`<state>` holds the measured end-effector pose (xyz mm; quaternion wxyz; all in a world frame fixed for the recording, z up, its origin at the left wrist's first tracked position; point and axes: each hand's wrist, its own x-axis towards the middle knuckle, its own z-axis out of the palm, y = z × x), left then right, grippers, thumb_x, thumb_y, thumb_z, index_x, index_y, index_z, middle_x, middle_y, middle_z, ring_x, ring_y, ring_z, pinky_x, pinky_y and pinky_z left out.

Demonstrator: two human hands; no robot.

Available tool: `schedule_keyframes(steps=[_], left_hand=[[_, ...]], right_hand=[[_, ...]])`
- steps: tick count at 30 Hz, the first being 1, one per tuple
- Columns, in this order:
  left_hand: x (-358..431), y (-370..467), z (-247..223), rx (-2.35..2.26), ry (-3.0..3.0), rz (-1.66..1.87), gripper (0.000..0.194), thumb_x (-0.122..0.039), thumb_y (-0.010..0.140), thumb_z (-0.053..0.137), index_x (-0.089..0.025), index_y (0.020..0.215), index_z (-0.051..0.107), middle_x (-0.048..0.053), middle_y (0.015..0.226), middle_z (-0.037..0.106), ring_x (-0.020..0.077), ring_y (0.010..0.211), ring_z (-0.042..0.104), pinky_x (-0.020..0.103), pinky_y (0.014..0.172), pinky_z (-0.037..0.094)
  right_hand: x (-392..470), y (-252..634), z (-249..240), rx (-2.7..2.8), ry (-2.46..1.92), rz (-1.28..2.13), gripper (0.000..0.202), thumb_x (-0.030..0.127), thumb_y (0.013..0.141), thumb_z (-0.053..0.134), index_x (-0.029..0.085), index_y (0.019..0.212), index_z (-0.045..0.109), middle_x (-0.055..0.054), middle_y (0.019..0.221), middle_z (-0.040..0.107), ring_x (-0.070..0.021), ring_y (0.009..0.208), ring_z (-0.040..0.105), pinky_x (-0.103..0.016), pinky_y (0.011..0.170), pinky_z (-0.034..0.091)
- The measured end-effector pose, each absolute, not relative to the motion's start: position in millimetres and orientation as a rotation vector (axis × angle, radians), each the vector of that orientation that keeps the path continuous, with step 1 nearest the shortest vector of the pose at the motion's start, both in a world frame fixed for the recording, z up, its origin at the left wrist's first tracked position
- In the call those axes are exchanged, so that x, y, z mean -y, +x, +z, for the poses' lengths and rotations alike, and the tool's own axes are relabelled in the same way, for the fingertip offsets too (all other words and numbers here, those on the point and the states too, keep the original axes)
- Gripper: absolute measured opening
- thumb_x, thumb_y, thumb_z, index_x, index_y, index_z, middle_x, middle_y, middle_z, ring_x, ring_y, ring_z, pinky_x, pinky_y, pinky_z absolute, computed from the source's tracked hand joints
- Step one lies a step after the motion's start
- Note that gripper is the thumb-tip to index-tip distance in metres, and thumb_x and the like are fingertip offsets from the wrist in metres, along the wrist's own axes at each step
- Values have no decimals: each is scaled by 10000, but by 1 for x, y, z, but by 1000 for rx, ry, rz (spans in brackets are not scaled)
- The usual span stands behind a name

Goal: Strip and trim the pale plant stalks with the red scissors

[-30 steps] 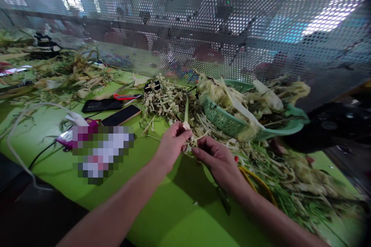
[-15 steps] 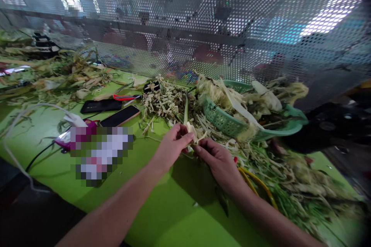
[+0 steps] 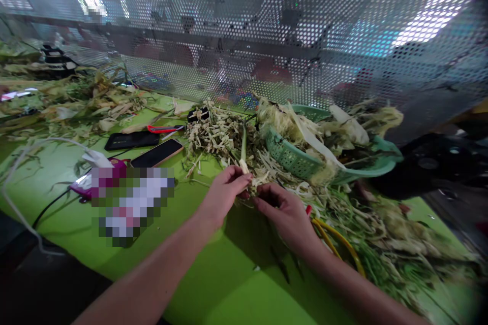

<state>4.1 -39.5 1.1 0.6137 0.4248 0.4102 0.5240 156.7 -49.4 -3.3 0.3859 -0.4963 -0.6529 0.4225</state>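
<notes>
Above the green table (image 3: 213, 269), my left hand (image 3: 229, 188) pinches a small pale piece of dried husk (image 3: 244, 166) between thumb and fingers. My right hand (image 3: 280, 205) is just to its right, thumb and fingertips curled near each other at the frayed end of the husk; whether they grip a strand is too small to tell. Behind the hands lies a heap of short cut husk pieces (image 3: 215, 134). A green basket (image 3: 293, 155) full of pale fibres and husks stands at the back right.
Two dark phones (image 3: 131, 140) and a red cutter (image 3: 165, 128) lie left of the heap. A purple-and-white power strip (image 3: 95, 180) with cables is at the left. Yellow-handled scissors or pliers (image 3: 337, 238) lie by my right forearm, beside loose green strips (image 3: 381, 259).
My right hand has come slightly away from my left hand. The husk piece has tilted and shifted a little left in my left fingers. The camera view has shifted slightly.
</notes>
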Motion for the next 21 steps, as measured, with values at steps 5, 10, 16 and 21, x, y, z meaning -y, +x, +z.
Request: schedule_keyframes(steps=[5, 10, 16, 21], left_hand=[[41, 3, 0, -989, 1210, 1130, 355, -412, 709, 720, -177, 951, 608, 59, 895, 643, 160, 813, 569, 290, 749, 437], [39, 2, -2, -1065, 1258, 1119, 263, -403, 787, 638, -166, 901, 630, 55, 823, 636, 167, 779, 564, 303, 733, 432], [38, 2, -1, -897, 891, 1098, 247, -342, 743, 691, -148, 890, 651, 33, 788, 625, 115, 671, 544, 252, 660, 435], [38, 3, -1, -847, 707, 1091, 268, -319, 674, 756, -139, 841, 649, 17, 716, 600, 83, 569, 505, 228, 575, 420]], right_hand=[[50, 157, -2, 1609, -1183, 1151, 155, 336, 793, 641, 187, 812, 603, -3, 744, 592, -163, 711, 533, -272, 659, 426], [51, 158, 4, 1718, -1282, 1036, 143, 319, 842, 571, 187, 852, 625, -19, 785, 613, -171, 738, 541, -272, 664, 420], [51, 159, 4, 1678, -1240, 1131, 168, 343, 852, 563, 182, 821, 600, -7, 724, 562, -140, 654, 491, -250, 592, 402], [51, 158, 4, 1634, -1212, 1165, 197, 386, 849, 571, 190, 835, 589, -1, 721, 556, -138, 649, 495, -248, 587, 412]])
